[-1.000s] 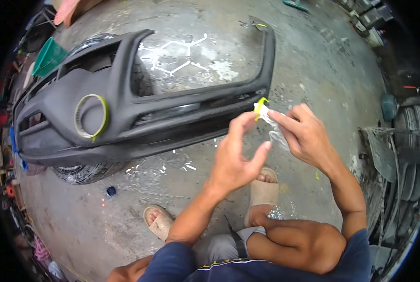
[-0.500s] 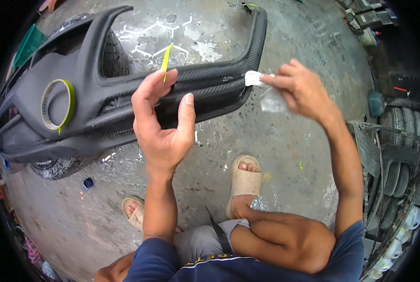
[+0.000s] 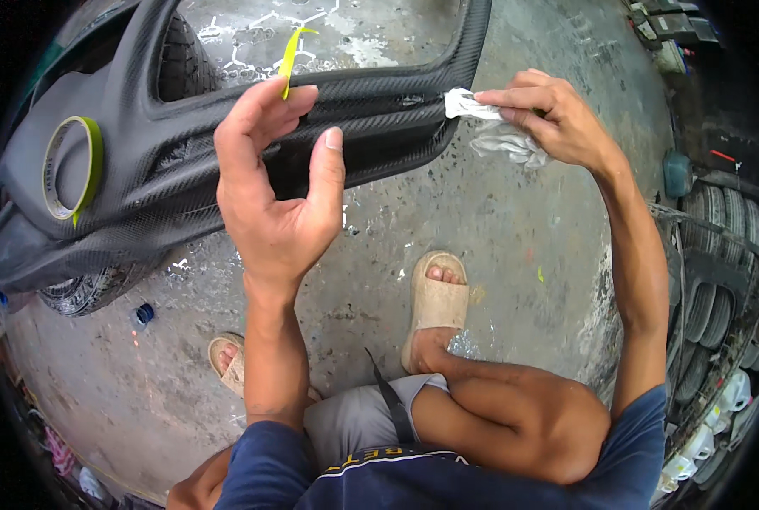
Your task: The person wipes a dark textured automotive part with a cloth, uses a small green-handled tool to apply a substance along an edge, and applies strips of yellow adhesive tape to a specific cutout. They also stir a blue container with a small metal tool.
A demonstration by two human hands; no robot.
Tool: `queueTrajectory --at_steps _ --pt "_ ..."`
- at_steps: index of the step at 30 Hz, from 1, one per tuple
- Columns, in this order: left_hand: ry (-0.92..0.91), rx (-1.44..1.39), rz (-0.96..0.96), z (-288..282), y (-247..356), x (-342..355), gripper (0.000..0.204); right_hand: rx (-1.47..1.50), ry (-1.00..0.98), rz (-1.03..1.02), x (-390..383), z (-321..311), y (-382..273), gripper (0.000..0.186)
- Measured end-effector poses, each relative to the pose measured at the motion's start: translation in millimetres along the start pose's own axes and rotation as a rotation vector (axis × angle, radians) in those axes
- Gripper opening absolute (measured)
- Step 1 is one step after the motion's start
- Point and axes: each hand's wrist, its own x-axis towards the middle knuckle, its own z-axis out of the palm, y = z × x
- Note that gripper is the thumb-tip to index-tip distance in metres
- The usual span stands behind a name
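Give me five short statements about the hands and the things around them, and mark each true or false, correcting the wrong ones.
1. The right hand holds a white cloth. True.
2. The tape roll hangs from the left hand. False: it lies on the black part.
3. A yellow strip sticks up at the left hand's fingertips. True.
4. The left hand is clenched in a fist. False: it is open, thumb apart.
5. The person's feet are in beige sandals. True.
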Motion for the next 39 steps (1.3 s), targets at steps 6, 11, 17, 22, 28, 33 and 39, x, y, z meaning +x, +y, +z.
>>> queueTrajectory --at_steps 6,11,17,22,28,33,39 --pt "-0.029 -0.057 -0.009 -5 2 0 0.055 -0.215 0.265 0.052 -33 16 -16 0.038" --pt "-0.053 -0.095 0.037 3 -5 -4 0.055 -0.076 0.296 0.122 -67 21 -17 0.037" --pt "-0.030 0.017 0.069 3 -4 -3 0.055 -0.098 0.068 0.151 -29 18 -16 0.037" --pt "-0.063 0.100 0.087 7 -4 -8 0.055 -0.144 0.317 0.127 -22 36 -27 0.035" --pt "-0.084 0.177 0.132 13 -6 -10 0.055 -0.490 0.609 -0.080 -37 90 -9 0.035" --pt "-0.112 0.256 0.171 16 -10 -11 0.055 -0.342 0.629 -0.011 -36 92 -12 0.035" --pt "-0.118 0.246 0.174 15 -9 -9 0.054 -0.005 0.531 0.095 -35 78 -15 0.031"
